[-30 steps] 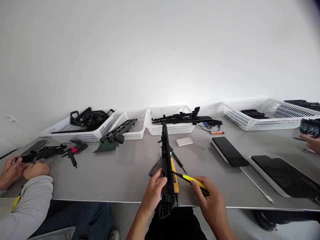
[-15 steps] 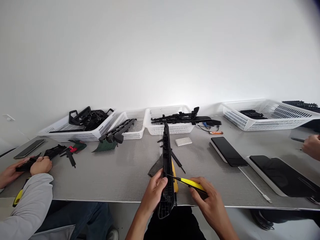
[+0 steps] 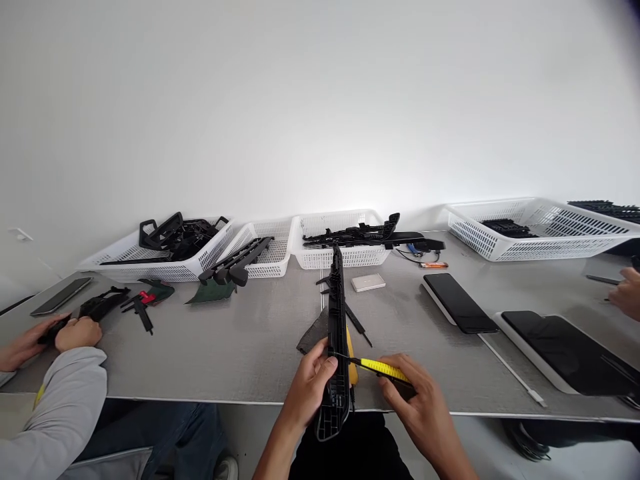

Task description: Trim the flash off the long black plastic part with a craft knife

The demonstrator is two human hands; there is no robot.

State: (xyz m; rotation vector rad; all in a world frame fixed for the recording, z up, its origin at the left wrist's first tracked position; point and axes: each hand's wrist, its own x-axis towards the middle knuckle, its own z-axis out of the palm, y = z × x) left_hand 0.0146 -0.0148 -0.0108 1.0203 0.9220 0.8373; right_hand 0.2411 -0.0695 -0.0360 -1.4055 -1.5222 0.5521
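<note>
My left hand [image 3: 311, 385] grips a long black plastic trim piece [image 3: 337, 333] near its lower end, thumb on the ribbed face. The trim stands lengthwise away from me over the table edge. A utility knife [image 3: 383, 367] with a yellow and black handle is held in my right hand [image 3: 416, 393]. Its thin dark tip reaches the trim beside my left thumb; whether it cuts in cannot be made out. Behind the trim lie a dark flat scrap [image 3: 315, 331], a yellow object [image 3: 351, 353], partly hidden, and a slim black part [image 3: 358, 325].
White baskets [image 3: 341, 259] with black plastic parts stand along the wall. A small white box [image 3: 369, 283], a phone-like black slab [image 3: 460, 303] and a white cable [image 3: 515, 373] lie on the grey table [image 3: 225, 360]. A co-worker's hands [image 3: 75, 333] work at left; another person's hand [image 3: 627, 293] shows at right.
My hands keep their hold, with the knife tip slightly lower on the trim. The co-worker's hands at left have shifted a little.
</note>
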